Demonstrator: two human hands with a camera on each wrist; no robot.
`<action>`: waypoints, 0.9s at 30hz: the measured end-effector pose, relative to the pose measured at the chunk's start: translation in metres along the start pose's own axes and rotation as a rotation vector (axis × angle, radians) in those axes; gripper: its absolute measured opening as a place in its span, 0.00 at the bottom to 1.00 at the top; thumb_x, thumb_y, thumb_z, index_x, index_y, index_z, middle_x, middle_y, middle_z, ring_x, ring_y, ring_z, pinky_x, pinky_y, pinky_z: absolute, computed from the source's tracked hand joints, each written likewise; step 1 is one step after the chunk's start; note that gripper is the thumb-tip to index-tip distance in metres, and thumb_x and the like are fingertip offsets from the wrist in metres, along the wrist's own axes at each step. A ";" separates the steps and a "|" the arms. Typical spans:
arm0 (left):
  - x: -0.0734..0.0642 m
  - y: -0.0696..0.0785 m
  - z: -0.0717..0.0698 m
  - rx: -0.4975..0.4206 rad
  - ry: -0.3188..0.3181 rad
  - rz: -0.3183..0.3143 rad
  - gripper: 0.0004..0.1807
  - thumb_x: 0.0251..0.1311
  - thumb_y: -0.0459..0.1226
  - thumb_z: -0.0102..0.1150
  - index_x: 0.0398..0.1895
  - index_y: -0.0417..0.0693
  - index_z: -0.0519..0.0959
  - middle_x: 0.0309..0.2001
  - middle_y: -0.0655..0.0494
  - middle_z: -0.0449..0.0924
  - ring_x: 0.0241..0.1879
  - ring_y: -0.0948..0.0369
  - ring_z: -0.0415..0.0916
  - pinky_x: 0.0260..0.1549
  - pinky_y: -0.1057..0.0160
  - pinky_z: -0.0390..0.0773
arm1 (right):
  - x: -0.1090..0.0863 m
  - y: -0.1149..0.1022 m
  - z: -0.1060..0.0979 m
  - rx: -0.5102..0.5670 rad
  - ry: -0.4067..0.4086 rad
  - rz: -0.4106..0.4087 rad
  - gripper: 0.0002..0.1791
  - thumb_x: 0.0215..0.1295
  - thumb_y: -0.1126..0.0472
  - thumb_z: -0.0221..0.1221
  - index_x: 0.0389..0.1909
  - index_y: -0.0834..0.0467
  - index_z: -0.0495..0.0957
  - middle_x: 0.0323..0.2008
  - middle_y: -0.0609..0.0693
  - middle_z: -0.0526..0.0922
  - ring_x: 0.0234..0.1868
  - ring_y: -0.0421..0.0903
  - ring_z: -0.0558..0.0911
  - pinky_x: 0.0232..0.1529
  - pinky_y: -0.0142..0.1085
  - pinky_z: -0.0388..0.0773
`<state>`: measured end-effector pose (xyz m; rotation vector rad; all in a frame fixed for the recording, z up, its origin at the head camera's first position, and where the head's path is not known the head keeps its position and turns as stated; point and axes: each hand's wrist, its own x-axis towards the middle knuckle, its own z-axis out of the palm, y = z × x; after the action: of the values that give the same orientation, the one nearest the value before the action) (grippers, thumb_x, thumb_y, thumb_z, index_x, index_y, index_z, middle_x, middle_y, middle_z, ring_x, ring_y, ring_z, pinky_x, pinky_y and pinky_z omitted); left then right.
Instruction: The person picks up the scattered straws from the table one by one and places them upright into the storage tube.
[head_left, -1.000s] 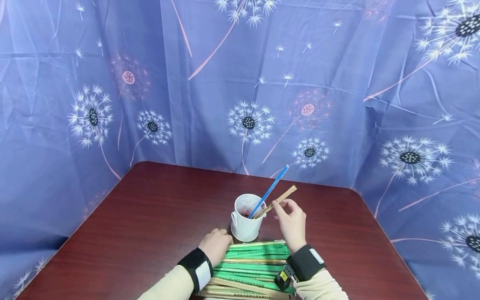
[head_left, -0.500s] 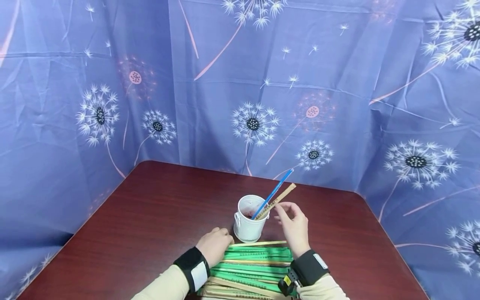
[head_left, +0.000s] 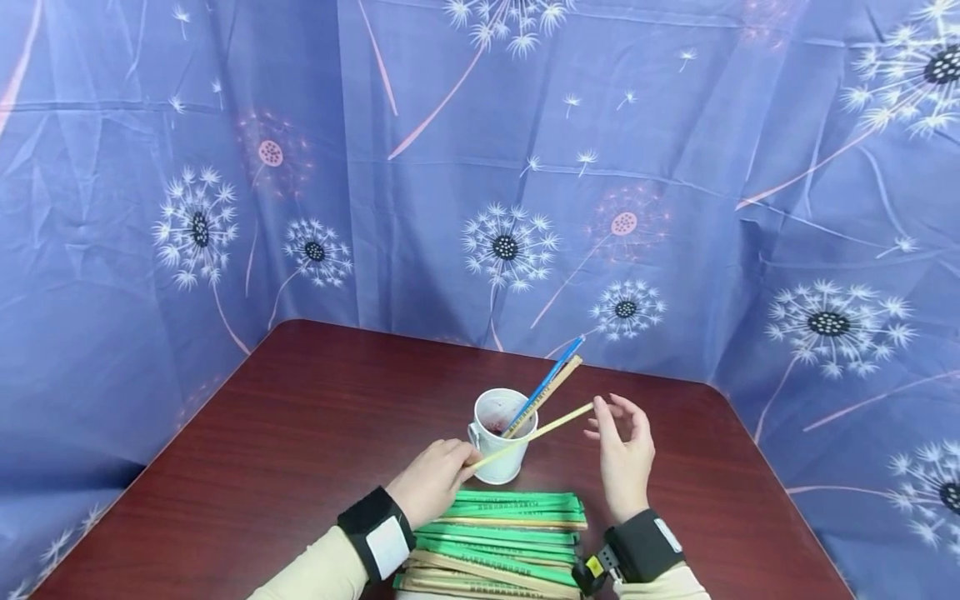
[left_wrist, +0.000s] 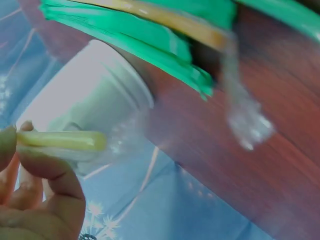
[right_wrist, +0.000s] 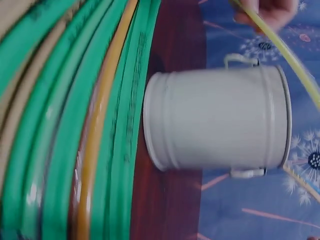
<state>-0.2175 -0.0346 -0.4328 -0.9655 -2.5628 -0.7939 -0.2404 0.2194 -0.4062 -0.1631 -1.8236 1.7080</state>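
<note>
A thin yellow straw in clear plastic wrap (head_left: 540, 432) slants up to the right in front of a small white bucket (head_left: 498, 463). My left hand (head_left: 435, 477) pinches its lower end; in the left wrist view, the thumb and finger grip the straw (left_wrist: 75, 140) and the loose clear wrap sticks out beyond its tip. My right hand (head_left: 627, 454) pinches the upper end between thumb and finger, right of the bucket. A blue stick (head_left: 564, 354) and a brown paper-wrapped stick with printing (head_left: 557, 383) lean together in the bucket toward the back right.
In front of the bucket lies a row of green paper-wrapped sticks (head_left: 517, 503), with several brown paper-wrapped ones (head_left: 480, 583) nearest me. An orange stick in clear wrap (right_wrist: 102, 107) lies among them. A blue dandelion-print cloth (head_left: 420, 250) surrounds the dark red table (head_left: 360, 392).
My right hand has let go of the brown stick, which rests in the bucket. The yellow straw has been lifted off the row, and both hands now hold it; the right hand moved right.
</note>
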 end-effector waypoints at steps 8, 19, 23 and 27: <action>0.006 0.016 0.003 -0.060 0.020 -0.023 0.12 0.68 0.35 0.54 0.50 0.43 0.81 0.45 0.51 0.85 0.42 0.60 0.79 0.42 0.59 0.79 | -0.023 -0.009 0.013 0.253 -0.173 0.134 0.24 0.63 0.60 0.64 0.55 0.71 0.74 0.33 0.51 0.87 0.30 0.47 0.87 0.35 0.44 0.85; 0.003 0.011 0.009 -0.099 -0.014 -0.081 0.10 0.66 0.41 0.59 0.44 0.47 0.83 0.32 0.59 0.81 0.31 0.68 0.74 0.33 0.64 0.78 | -0.023 -0.035 0.020 0.341 -0.196 -0.046 0.11 0.62 0.65 0.65 0.43 0.65 0.80 0.29 0.55 0.87 0.25 0.47 0.86 0.31 0.41 0.85; -0.005 0.000 0.016 -0.017 -0.072 -0.114 0.06 0.60 0.40 0.64 0.34 0.47 0.83 0.29 0.59 0.79 0.30 0.64 0.75 0.33 0.61 0.78 | -0.016 -0.042 0.014 0.430 -0.152 -0.176 0.09 0.63 0.69 0.62 0.43 0.67 0.80 0.30 0.55 0.88 0.25 0.47 0.86 0.30 0.38 0.85; -0.014 -0.008 0.025 0.043 -0.144 -0.148 0.13 0.55 0.43 0.68 0.38 0.44 0.87 0.36 0.54 0.85 0.38 0.56 0.80 0.42 0.56 0.80 | -0.009 -0.046 0.010 0.542 -0.094 -0.252 0.08 0.63 0.72 0.61 0.43 0.69 0.81 0.30 0.58 0.88 0.27 0.48 0.87 0.29 0.38 0.85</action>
<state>-0.2145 -0.0325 -0.4620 -0.8575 -2.7901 -0.7285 -0.2236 0.1989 -0.3662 0.3607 -1.3113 1.9730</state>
